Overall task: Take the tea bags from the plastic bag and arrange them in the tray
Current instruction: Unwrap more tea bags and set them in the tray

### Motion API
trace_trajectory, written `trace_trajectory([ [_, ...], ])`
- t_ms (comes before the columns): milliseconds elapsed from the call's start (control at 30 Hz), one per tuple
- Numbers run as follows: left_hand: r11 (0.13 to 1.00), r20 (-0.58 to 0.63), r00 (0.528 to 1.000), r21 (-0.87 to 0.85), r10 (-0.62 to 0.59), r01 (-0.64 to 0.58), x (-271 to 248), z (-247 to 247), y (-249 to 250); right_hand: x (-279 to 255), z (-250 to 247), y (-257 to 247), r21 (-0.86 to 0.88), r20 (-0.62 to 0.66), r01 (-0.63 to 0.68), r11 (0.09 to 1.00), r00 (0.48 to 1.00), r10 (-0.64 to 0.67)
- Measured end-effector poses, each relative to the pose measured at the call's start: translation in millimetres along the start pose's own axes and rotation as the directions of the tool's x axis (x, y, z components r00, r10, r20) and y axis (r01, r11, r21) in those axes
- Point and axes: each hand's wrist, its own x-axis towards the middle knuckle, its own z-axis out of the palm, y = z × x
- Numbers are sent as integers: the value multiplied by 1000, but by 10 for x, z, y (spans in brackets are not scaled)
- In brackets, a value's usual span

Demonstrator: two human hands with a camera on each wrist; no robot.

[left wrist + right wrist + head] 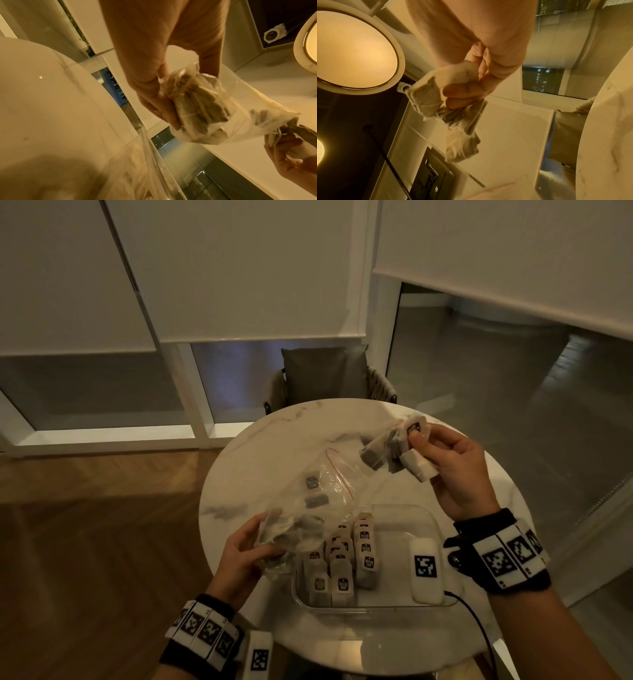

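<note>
A clear plastic bag (318, 501) with a red zip line is held above the round marble table (274, 440). My left hand (246, 553) grips its bottom end, where several tea bags (202, 108) are bunched inside. My right hand (442, 460) is raised over the table's far right and grips a bunch of several tea bags (394, 450), just outside the bag's mouth. In the right wrist view the bunch of tea bags (433, 94) hangs from my curled fingers (462, 92). A clear tray (404, 518) at the near side holds rows of tea bags (342, 556) in its left half.
A white marker block (426, 570) with a black cable lies in the tray's right part. A second marker block (258, 655) sits at the table's near edge. A chair with a dark cushion (325, 374) stands behind the table. Wood floor lies to the left.
</note>
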Motion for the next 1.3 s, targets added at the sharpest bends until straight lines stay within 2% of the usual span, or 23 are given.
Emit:
trace_trajectory([
  [133,999,-97,995,-43,28,-32,49,-205,125,-71,-74,38,11,-57,22,1000,998,-22],
  [233,999,-181,983,1,41,-42,149,-378,198,-180,-107,161,9,-77,1,1000,997,0],
  [367,983,-306,948,180,91,-36,355,-550,243,-306,-152,373,-21,-110,-49,999,993,46],
  [433,935,-343,932,355,115,15,454,-620,241,-352,-171,450,-45,-117,-70,997,991,65],
  [500,784,-328,935,612,135,102,497,-648,236,-383,-180,507,-86,-112,-81,993,991,72],
  [567,625,-293,935,773,199,109,478,-603,238,-406,-166,566,-125,-94,-92,988,992,81],
  [633,573,-203,926,819,319,-18,438,-435,267,-416,-144,634,-160,-80,-95,982,993,83],
  [667,572,-144,921,814,361,-97,427,-334,281,-418,-127,674,-173,-73,-97,980,994,86],
  [700,608,-89,926,776,367,-166,413,-200,298,-418,-102,711,-183,-64,-106,977,993,96],
  [767,764,0,962,608,273,-216,391,97,300,-422,-30,774,-192,-36,-141,971,990,137],
  [800,846,29,981,502,192,-181,384,269,295,-430,7,802,-190,-13,-163,968,986,163],
  [867,958,95,995,288,-31,3,398,570,242,-452,70,853,-185,38,-204,961,976,214],
  [900,975,143,979,191,-143,115,410,689,192,-462,85,873,-190,65,-218,957,970,233],
  [967,958,259,922,74,-288,279,403,857,95,-490,91,900,-211,116,-238,948,957,266],
  [1033,922,353,861,16,-367,387,364,950,8,-509,60,926,-267,107,-247,932,953,283],
  [1133,852,378,799,-49,-468,522,277,1017,-81,-498,-41,977,-411,38,-233,881,961,272],
  [1233,867,272,829,44,-488,496,236,995,-192,-487,-119,1026,-582,69,-150,799,970,232],
  [1300,875,203,853,44,-481,482,219,968,-249,-501,-130,1038,-656,57,-119,745,977,206],
])
